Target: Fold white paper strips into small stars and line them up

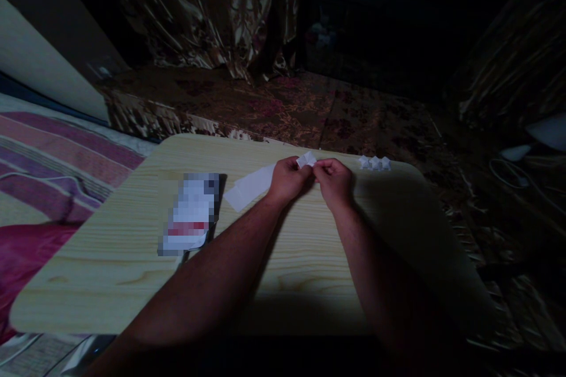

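Note:
Over the far half of a light wooden table (132, 271), my left hand (287, 179) and my right hand (335, 181) meet, both pinched on a small white folded paper piece (306, 159) held between their fingertips. A white paper strip (250, 187) trails from under my left hand toward the left and lies on the tabletop. Three small white folded paper stars (374, 162) sit in a row just right of my right hand, near the table's far edge.
A blurred white card-like object (191, 215) lies on something dark at the table's left. Striped bedding (48, 159) is to the left. Dark patterned fabric (274, 106) covers the floor beyond, with shiny curtains (194, 6) behind. White cables (513, 171) lie at right.

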### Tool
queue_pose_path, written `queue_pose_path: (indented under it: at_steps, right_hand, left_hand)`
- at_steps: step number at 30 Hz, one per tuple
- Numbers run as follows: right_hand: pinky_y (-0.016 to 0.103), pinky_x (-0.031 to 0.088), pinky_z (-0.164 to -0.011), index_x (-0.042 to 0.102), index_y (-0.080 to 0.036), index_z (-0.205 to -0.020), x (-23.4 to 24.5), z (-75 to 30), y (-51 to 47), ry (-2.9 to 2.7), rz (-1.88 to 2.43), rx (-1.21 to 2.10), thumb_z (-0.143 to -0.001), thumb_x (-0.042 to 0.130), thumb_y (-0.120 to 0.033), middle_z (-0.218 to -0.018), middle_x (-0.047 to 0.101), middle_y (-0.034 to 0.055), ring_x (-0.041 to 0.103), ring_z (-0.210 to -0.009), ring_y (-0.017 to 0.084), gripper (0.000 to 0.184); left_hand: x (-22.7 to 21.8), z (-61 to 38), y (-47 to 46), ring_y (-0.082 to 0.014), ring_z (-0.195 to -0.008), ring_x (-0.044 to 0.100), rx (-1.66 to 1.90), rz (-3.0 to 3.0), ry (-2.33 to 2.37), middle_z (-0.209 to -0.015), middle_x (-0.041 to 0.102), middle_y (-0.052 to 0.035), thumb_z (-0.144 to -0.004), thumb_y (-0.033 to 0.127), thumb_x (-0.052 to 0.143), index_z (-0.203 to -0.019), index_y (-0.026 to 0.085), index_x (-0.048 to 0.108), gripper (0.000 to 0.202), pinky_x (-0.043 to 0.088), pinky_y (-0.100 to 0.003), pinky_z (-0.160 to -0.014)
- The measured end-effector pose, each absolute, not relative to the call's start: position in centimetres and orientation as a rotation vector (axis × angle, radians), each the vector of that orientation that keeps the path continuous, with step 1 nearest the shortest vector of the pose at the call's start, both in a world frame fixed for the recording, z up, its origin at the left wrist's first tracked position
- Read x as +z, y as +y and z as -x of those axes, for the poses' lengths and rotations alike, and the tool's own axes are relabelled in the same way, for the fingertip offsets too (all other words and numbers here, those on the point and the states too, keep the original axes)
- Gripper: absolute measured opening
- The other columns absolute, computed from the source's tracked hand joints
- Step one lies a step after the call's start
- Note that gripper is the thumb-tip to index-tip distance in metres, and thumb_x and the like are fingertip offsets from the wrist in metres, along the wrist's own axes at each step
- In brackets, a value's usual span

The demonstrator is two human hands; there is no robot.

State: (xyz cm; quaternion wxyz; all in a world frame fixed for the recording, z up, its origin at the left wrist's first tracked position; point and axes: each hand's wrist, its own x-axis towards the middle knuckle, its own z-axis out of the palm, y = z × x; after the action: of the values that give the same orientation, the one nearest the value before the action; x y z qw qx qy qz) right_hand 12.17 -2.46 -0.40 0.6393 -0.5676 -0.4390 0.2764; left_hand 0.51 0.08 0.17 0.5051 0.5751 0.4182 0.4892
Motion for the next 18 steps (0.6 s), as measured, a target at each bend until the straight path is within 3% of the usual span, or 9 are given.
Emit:
queue_pose_path:
  at_steps: [18]
  right_hand:
    - [0.026, 0.052, -0.062, 0.063, -0.021, -0.079, -0.61, -11.82, -2.98, -1.239, 1.157, 0.510, -0.077, 0.059, -0.022, -0.070, 0.065, -0.0013, 0.065, -0.065, 0.015, 0.005]
  left_hand:
    - [0.13, -0.27, 0.55, -0.0075, -0.039, 0.041, 1.141, -1.180, 0.807, -0.047, 0.053, 0.0019, -0.067, 0.024, 0.063, -0.057, 0.014, 0.060, 0.015, 0.027, -0.022, -0.041]
